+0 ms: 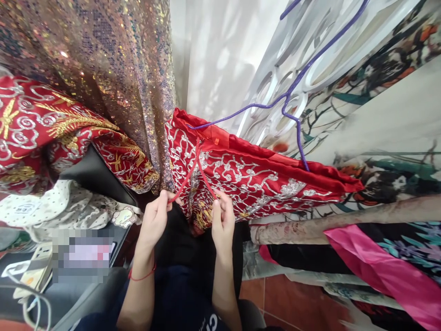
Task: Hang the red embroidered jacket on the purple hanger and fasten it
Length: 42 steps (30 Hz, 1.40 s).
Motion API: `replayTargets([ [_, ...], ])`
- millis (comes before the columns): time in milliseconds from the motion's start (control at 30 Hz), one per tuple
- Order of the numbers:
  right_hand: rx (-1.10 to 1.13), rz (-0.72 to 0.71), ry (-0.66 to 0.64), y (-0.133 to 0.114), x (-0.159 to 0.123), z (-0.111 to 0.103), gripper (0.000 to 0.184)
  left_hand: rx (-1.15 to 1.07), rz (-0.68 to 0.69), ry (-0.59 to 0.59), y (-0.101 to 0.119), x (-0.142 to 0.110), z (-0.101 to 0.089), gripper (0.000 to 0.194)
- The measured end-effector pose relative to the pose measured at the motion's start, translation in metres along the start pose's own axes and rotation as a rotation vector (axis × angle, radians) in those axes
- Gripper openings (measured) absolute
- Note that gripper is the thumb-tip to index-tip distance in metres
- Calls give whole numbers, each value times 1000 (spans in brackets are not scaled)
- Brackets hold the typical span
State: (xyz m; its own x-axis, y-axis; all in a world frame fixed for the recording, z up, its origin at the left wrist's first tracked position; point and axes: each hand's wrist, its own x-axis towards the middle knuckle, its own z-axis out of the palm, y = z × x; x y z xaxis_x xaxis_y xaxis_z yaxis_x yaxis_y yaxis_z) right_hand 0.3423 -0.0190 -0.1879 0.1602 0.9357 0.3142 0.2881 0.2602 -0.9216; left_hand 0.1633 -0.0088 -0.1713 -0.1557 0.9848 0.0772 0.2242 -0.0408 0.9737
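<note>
A red garment (255, 177) with silver and gold embroidery hangs on a purple wire hanger (289, 94) in front of me. Two thin red strings (196, 168) run down from its waistband. My left hand (155, 218) pinches the end of one string, and my right hand (223, 216) pinches the end of the other, just below the garment's lower edge. A red thread bracelet sits on my left wrist.
A sequined bronze fabric (113, 69) hangs at the upper left beside another red embroidered cloth (44, 124). A white curtain (220, 55) is behind. Floral printed fabric (386, 151) and a pink cloth (379, 266) lie at the right. White dotted cloth (65, 207) and cables sit at the left.
</note>
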Motion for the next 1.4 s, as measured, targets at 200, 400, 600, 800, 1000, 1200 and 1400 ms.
replayTargets([
  [200,18,34,-46,-13,-3,12,27,-6,110,-153,13,-4,12,44],
  [400,94,21,-106,-19,-5,13,34,55,159,-285,17,-9,22,40],
  [600,124,156,-51,-19,-3,11,29,144,216,-444,14,-6,15,27],
  [800,120,193,29,-22,-4,13,36,153,214,-128,8,-3,7,23],
  [1000,257,266,-40,-21,-7,15,38,-49,62,-147,9,-6,13,34],
  [1200,328,265,-201,-21,-10,20,37,-306,21,-220,15,-10,29,34],
  [1400,350,295,-175,-22,-10,22,33,-530,20,-3,15,-13,39,34],
])
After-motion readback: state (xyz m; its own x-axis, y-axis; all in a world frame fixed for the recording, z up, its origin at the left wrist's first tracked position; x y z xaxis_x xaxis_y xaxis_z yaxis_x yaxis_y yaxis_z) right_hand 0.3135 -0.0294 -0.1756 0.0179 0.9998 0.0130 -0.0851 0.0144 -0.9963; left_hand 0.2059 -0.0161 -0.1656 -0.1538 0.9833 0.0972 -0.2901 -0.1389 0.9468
